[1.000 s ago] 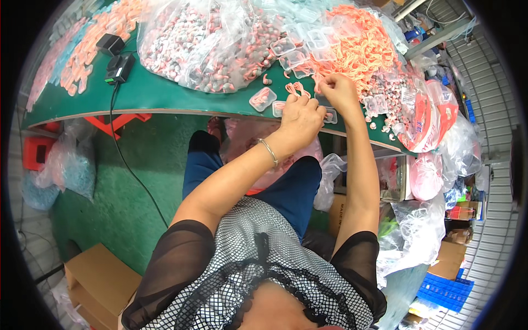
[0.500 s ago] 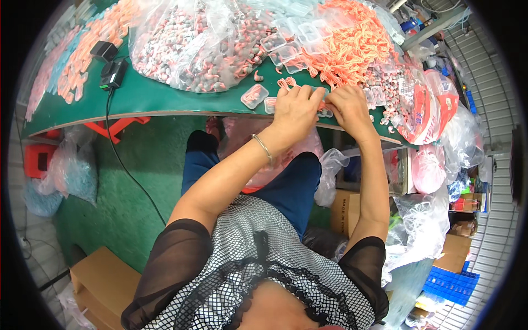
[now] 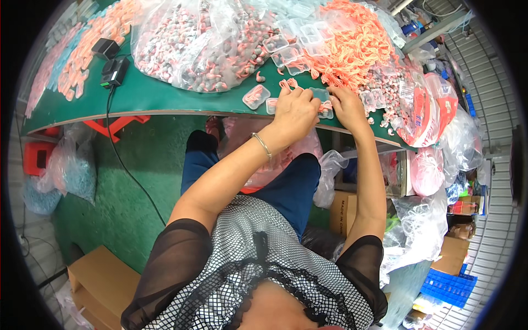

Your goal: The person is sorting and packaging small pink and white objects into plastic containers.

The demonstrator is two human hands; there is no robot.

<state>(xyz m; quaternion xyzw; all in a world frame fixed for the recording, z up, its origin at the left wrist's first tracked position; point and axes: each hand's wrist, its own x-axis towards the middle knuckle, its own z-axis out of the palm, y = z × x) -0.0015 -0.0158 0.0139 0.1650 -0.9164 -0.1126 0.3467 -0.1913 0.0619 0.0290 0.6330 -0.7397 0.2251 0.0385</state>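
Observation:
At the table's near edge a small clear plastic box (image 3: 320, 94) lies between my hands, with coral-pink and white pieces (image 3: 326, 104) in its near part. My left hand (image 3: 298, 111) is closed, its fingers curled down at the box's left side; whatever they grip is hidden. My right hand (image 3: 348, 110) is open at the box's right side, thumb and fingers apart and close to its edge. Left of my left hand sits another clear box (image 3: 256, 95) with a pink cord bundle in it. A coral cord bundle (image 3: 288, 83) lies just beyond my left fingers.
A big clear bag (image 3: 192, 49) of pink-and-grey plugs stands on the green table (image 3: 165, 102). Behind my hands are a heap of coral cords (image 3: 357, 41) and several empty clear boxes (image 3: 289, 55). Loose plugs lie right. A black device (image 3: 114, 70) with a cable sits left.
My right hand has drawn back slightly to the right, its fingers spreading from the box. More of the box and its pink pieces show. My left hand stays nearly in place.

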